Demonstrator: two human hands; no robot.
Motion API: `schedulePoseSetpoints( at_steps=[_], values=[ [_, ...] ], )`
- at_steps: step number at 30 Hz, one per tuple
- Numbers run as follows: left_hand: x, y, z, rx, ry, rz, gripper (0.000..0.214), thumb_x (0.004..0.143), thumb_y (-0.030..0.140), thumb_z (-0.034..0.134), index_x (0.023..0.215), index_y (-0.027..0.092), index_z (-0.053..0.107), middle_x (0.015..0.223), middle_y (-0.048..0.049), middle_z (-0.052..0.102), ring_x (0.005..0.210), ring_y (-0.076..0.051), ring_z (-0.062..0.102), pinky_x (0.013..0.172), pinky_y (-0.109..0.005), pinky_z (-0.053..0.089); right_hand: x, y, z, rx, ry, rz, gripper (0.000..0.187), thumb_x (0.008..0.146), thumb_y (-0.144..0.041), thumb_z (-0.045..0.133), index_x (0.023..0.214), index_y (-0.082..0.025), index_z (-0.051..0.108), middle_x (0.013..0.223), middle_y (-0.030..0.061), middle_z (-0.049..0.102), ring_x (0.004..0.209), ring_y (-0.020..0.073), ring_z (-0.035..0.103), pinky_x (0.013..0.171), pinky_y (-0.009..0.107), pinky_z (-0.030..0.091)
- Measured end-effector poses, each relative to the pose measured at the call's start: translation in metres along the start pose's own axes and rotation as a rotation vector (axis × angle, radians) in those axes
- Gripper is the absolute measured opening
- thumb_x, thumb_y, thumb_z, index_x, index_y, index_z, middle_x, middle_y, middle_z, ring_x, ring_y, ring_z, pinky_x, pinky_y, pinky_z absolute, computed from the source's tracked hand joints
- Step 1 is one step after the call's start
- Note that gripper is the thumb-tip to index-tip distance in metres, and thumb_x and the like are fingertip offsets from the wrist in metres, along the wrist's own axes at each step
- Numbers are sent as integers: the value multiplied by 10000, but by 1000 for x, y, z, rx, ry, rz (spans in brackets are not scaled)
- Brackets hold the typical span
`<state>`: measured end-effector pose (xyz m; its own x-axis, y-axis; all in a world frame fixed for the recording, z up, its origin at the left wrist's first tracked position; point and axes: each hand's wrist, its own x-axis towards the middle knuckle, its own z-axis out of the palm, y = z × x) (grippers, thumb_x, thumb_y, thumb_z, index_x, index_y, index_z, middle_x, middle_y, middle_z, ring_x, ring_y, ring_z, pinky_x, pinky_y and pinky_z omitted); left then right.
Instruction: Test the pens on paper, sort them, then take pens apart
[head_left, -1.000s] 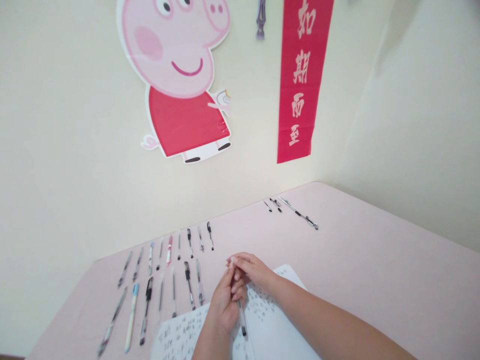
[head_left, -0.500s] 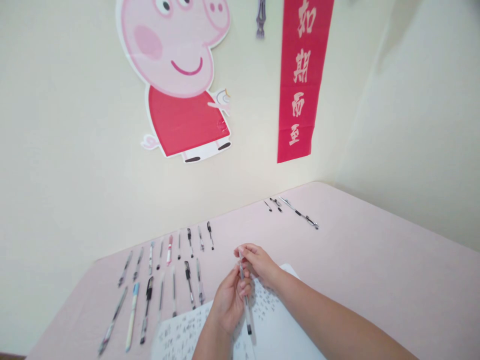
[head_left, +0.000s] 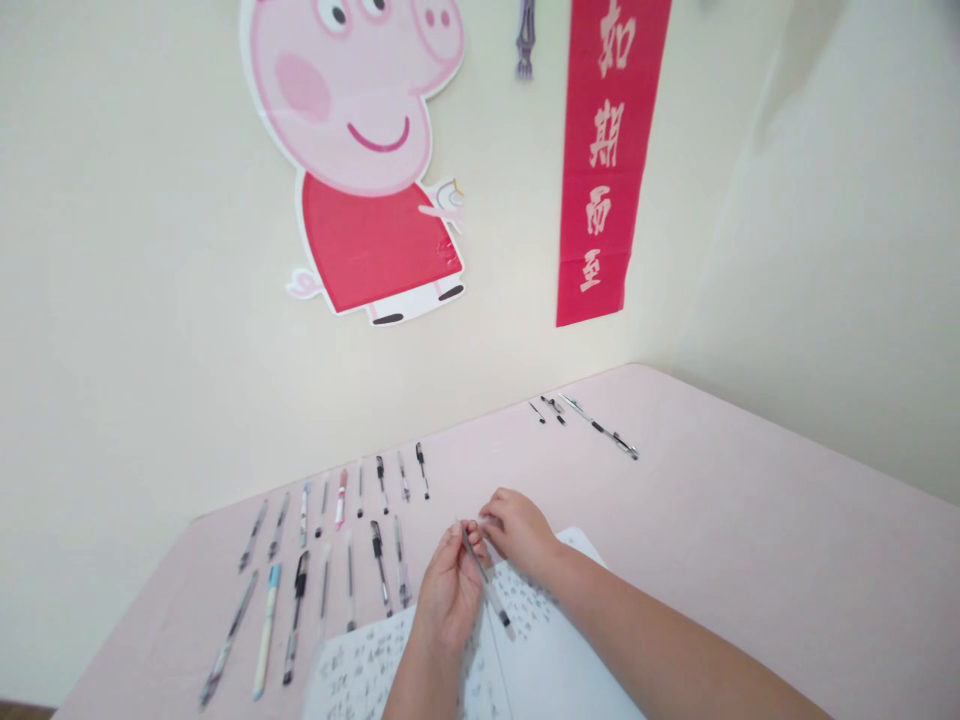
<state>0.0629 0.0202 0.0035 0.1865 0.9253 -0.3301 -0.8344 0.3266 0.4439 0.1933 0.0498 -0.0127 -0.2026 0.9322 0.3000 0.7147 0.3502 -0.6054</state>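
Both my hands meet over an open notebook (head_left: 555, 670) covered in handwriting. My left hand (head_left: 448, 598) is closed around the barrel of a clear pen (head_left: 491, 592), which slants down to the right with its dark tip over the page. My right hand (head_left: 517, 528) pinches the pen's upper end, fingers curled. Just left of my hands, several pens (head_left: 322, 560) lie in two rows on the pink table (head_left: 750, 540).
A few more pens and pen parts (head_left: 592, 425) lie near the far corner of the table. On the cream wall behind hang a pink cartoon pig cut-out (head_left: 360, 160) and a red banner with Chinese characters (head_left: 607, 160).
The pen has tilted from nearly upright to a slant, its tip swinging right. My hands have shifted slightly lower and closer together over the notebook.
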Motion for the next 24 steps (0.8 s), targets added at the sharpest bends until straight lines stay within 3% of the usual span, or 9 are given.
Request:
schedulePoseSetpoints(
  at_steps=[3,7,13,24],
  values=[
    [2,3,-1,-9,62,61,200,838,50,456,725,94,615,734,-55,601,640,-90,581,614,-207,519,-1,-2,-3,-78,-50,-18,131,784,-193,579,846,-193,693,847,45,588,832,158,530,755,256,380],
    [0,5,1,25,110,110,143,821,62,506,758,103,627,735,-43,624,632,-86,584,599,-195,514,-1,-3,-4,-135,-77,-38,139,799,-226,577,860,-204,700,856,48,586,846,166,522,756,265,373],
    [-3,6,2,23,17,90,92,812,102,544,799,87,634,685,-18,597,489,-36,477,483,-154,455,-1,-2,-1,-182,-80,-70,133,801,-225,572,831,-203,700,849,45,592,830,167,515,739,266,366],
    [1,9,2,-46,128,183,230,869,49,404,732,87,586,715,-32,589,516,-25,509,469,-114,467,-2,0,-3,-109,-96,-112,141,798,-221,543,822,-175,675,853,59,579,807,169,520,731,263,375]
  ],
)
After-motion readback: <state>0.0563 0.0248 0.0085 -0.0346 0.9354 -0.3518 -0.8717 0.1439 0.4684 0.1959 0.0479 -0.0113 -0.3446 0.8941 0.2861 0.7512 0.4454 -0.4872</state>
